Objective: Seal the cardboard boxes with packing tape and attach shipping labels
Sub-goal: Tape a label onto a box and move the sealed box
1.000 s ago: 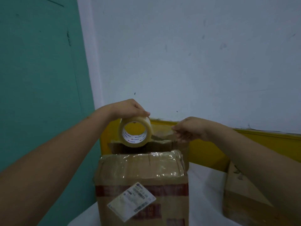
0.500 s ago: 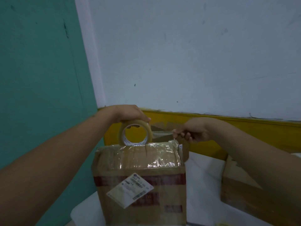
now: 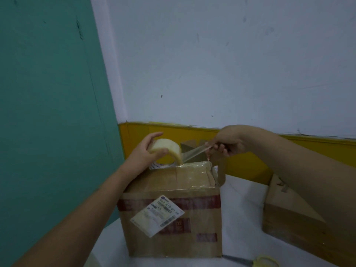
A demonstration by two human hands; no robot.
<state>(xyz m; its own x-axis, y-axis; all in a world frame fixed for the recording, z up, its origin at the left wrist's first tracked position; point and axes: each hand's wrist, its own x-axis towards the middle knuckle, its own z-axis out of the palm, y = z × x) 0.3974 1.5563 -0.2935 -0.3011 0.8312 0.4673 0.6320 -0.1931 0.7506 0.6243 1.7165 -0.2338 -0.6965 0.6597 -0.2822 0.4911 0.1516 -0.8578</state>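
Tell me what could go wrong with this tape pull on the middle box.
The strip, pinched by the right hand, looks narrowed and twisted, so it may stick to itself. The left hand holds the roll at the box top's far edge, so tape may land crooked. Scissors lie out of hand.

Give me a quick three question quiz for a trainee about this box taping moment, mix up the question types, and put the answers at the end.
1. True or false: the left hand holds the tape roll at the far edge of the cardboard box.
2. Multiple choice: what does the right hand pinch? A) scissors B) the pulled-out tape strip C) the shipping label
3. Fill in: the shipping label sits tilted on the box's ____ face.

Key
1. True
2. B; the scissors lie on the table near the box's right corner.
3. Front (the side towards the camera)
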